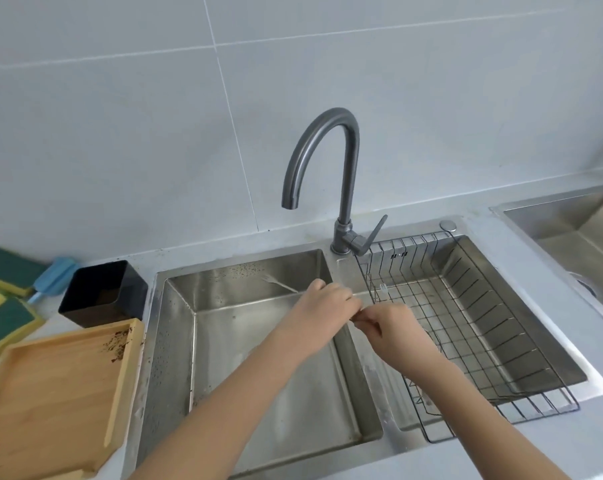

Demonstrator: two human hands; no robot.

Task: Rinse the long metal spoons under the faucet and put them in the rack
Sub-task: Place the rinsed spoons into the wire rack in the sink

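both hands (357, 315) meet above the sink (175, 341).

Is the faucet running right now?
Off: no water falls from the faucet spout above the left sink basin.

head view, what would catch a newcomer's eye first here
The tall curved faucet stands against the tiled wall between two steel basins, with no water running. Below it, the left hand and right hand meet over the divider, fingers pinching something thin. A wire rack fills the right basin, and a wooden tray lies at far left.
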